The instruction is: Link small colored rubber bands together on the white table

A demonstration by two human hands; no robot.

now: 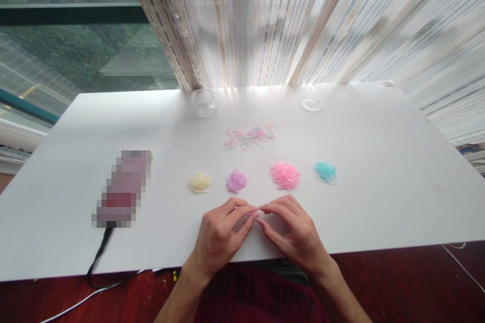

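Observation:
My left hand point(223, 232) and my right hand point(290, 227) rest near the front edge of the white table point(379, 186), fingertips pinched together and meeting between them on something too small to make out. Just beyond the hands lie four sorted heaps of tiny strips: yellow point(200, 181), purple point(237, 180), pink point(284, 175) and teal point(325, 172). Farther back lies a loose mixed scatter of the same strips point(249, 137).
A clear plastic cup point(204, 102) and a clear round lid point(312, 103) stand at the table's far edge by the striped curtain. A blurred-out oblong object point(123, 187) with a black cable point(99, 255) lies at the left.

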